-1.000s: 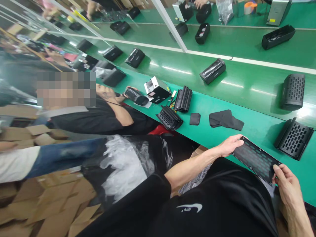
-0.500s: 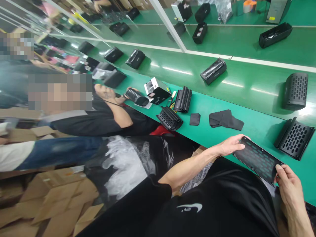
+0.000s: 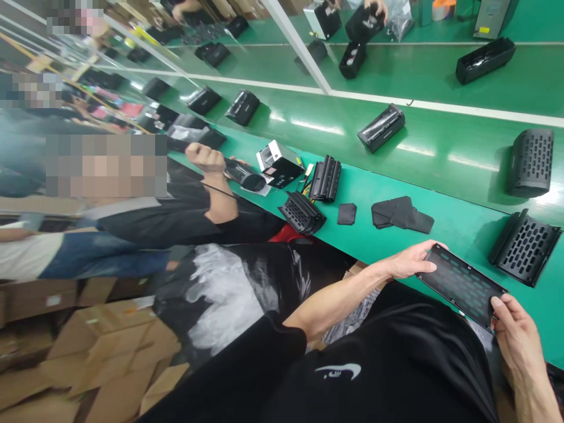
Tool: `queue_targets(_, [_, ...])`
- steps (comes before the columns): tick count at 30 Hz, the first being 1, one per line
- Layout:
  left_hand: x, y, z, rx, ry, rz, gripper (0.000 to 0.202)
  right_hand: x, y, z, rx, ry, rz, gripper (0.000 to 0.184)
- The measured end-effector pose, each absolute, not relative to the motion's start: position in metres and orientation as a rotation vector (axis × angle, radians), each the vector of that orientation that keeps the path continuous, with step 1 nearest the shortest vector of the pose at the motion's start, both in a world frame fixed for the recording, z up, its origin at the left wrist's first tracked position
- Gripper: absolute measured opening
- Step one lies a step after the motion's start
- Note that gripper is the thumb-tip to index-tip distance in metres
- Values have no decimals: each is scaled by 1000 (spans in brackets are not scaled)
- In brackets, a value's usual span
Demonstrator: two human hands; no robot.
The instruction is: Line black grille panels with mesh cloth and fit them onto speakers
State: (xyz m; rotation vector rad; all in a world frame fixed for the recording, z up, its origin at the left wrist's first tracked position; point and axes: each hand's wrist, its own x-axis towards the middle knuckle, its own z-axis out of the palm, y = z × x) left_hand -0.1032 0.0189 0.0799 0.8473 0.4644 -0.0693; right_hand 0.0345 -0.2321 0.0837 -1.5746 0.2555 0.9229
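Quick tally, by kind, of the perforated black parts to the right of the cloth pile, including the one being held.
Flat grille panel, held between left hand and right hand: 1
Curved grille shells: 2
Total: 3

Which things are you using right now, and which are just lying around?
In use: slotted black panel, held at its ends by the left hand and right hand.
Lying about: slotted cover, black cloth pieces, small black square, black casing.
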Motion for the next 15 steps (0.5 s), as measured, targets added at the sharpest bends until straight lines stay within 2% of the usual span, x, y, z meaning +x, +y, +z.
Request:
queue_targets(6, [-97,16,83,890,497,-5,62,36,-229,90,-1529,392,1016,64])
queue_targets(9, [-96,15,86,819,496,-25,67,40,-229,95,-1501,323,1014,62])
queue_targets(15, [-75,30,73,447,411,-351,71,60,-233,103,-1520,106,1082,60])
